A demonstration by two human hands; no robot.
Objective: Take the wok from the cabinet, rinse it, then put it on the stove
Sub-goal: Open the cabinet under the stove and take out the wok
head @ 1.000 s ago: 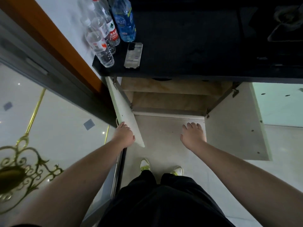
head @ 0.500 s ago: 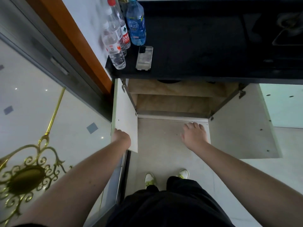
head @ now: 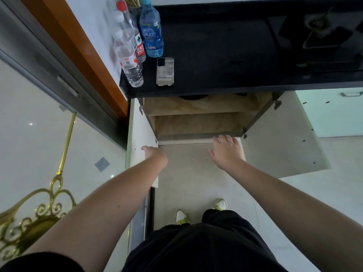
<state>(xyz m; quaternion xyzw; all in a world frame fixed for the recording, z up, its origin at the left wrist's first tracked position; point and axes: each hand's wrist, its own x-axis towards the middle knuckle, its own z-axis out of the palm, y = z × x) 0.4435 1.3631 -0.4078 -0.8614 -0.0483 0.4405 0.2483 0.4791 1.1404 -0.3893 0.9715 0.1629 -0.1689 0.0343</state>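
Wok [head: 193, 97]: only a dark rim shows under the worktop [head: 225, 55] edge, ahead of and above both our hands, on the cabinet's upper shelf. Our right hand [head: 227, 152] hangs empty, fingers spread, at the cabinet's [head: 196, 124] mouth, nearer. Our left hand [head: 155, 154] rests against the left door [head: 140, 146]. We cannot tell the wok's axis.

You have one view only, from your head, looking steeply down at the open cabinet [head: 198, 122]. The black bench [head: 225, 55] sits above it, your shoes [head: 182, 216] below, both arms close in frame.
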